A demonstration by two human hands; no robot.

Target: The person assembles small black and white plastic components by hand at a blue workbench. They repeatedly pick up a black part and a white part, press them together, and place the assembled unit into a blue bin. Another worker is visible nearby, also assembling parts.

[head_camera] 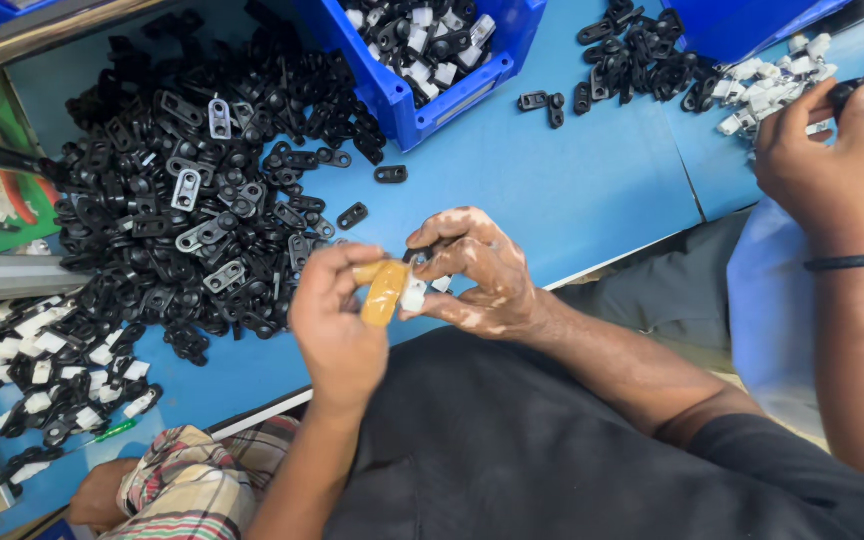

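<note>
My left hand [337,325] and my right hand [472,275] meet over the near edge of the blue table [562,185]. The left thumb wears a tan finger cot [383,291] and presses against a small white plastic piece [413,294]. My right hand pinches that white piece together with a small black clip, mostly hidden by the fingers. A large heap of black plastic clips [192,190] lies just beyond my left hand.
A blue bin [392,95] of joined black-and-white parts stands at the back centre. Finished black-and-white parts [47,370] lie at left. Another person's hand [822,165] works at the right beside white pieces [767,85] and black clips [637,55]. A third person's checked sleeve [192,485] is at bottom left.
</note>
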